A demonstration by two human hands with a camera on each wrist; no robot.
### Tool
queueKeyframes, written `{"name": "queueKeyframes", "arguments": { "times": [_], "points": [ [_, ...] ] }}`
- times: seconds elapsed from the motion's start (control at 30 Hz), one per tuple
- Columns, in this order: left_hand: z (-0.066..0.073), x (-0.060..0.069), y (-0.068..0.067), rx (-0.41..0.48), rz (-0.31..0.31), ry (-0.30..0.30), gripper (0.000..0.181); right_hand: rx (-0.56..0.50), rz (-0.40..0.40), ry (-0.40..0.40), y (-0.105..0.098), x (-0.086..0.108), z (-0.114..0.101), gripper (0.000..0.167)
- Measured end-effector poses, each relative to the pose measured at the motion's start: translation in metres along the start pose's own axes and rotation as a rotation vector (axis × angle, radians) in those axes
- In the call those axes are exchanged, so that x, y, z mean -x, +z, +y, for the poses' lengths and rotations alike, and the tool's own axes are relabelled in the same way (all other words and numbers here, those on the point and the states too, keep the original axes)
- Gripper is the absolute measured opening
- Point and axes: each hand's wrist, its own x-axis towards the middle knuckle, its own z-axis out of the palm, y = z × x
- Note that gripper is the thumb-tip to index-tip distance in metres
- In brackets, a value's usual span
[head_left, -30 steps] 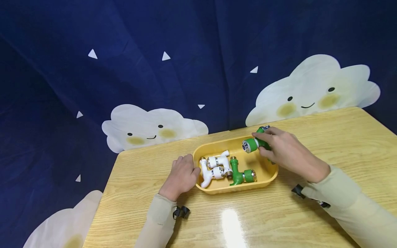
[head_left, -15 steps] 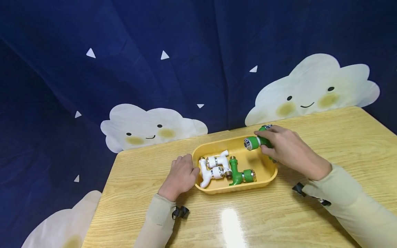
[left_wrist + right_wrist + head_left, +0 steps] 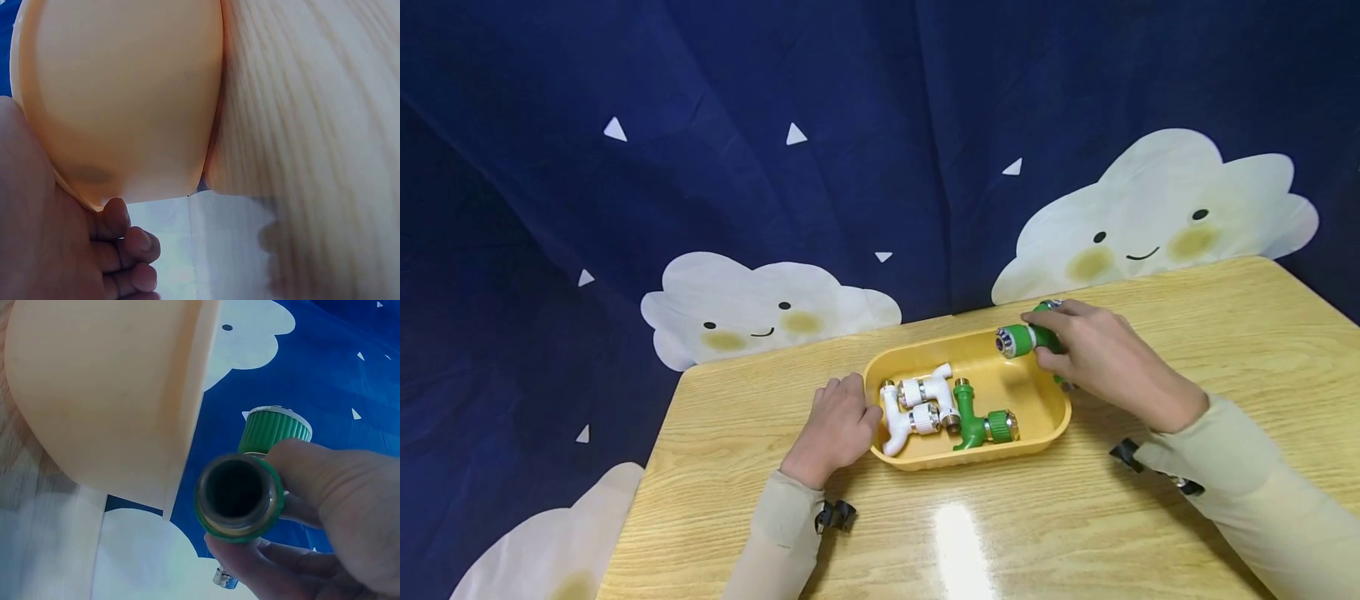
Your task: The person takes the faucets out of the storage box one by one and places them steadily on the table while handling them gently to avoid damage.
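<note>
In the head view my right hand (image 3: 1108,362) grips a green tap (image 3: 1019,340) above the right end of a yellow tray (image 3: 985,457). The right wrist view shows the tap's open threaded end facing the camera, its ribbed green knob (image 3: 275,431) behind, with fingers and thumb around the body. At the tray's left end, my left hand (image 3: 835,429) holds the rim, its fingertips (image 3: 142,244) curled in the left wrist view. Inside the tray lie two white taps (image 3: 897,425) (image 3: 938,388) side by side, and another green tap (image 3: 973,427) to their right.
The tray stands on a light wooden table (image 3: 760,408). Behind the table's far edge hangs a dark blue curtain (image 3: 850,167) with cloud prints (image 3: 1165,217). Bare tray floor shows under the raised tap.
The green tap in my right hand has shifted slightly right and up, with its knob end turning a little. My left hand and the taps in the tray have stayed in place.
</note>
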Motion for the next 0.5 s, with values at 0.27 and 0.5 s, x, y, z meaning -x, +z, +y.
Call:
{"name": "queueKeyframes", "arguments": {
  "times": [0.27, 0.5],
  "points": [
    [0.0000, 0.0001, 0.0008, -0.008, 0.000, -0.003, 0.016, -0.010, -0.017, 0.009, -0.0018, -0.0005, 0.0025, 0.044],
    [-0.0001, -0.0006, 0.0014, -0.022, 0.007, 0.000, 0.015, -0.005, -0.026, 0.030, -0.0032, -0.0008, 0.0032, 0.043]
  ]
}}
